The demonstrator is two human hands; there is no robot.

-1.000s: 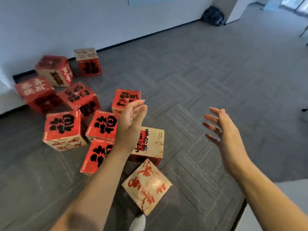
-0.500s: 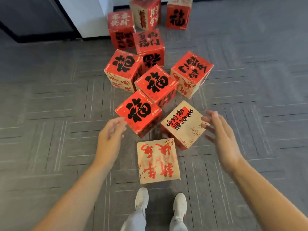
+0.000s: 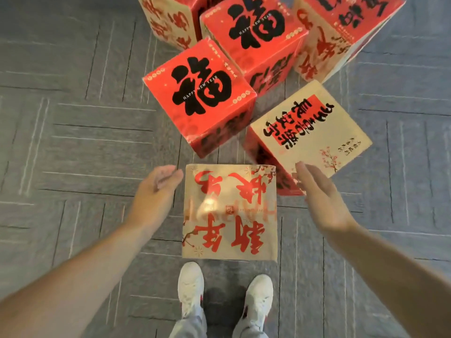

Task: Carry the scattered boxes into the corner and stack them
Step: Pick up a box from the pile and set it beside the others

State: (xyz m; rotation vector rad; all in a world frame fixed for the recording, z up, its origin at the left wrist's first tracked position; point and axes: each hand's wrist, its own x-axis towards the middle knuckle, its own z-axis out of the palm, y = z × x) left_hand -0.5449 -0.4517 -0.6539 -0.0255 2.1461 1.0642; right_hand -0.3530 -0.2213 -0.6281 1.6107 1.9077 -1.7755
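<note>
Fingers loose, gripping nothing: I see left hand (image 3: 156, 191) and right hand (image 3: 322, 201) flanking the gold box (image 3: 229, 213), which sits on the floor (image 3: 73, 142) before the shoes (image 3: 191, 286).

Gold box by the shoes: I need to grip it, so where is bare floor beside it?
Bare carpet lies left of the gold box and along its near right side. Crowded: the cream-topped box at its far right corner, the red box just behind.
</note>
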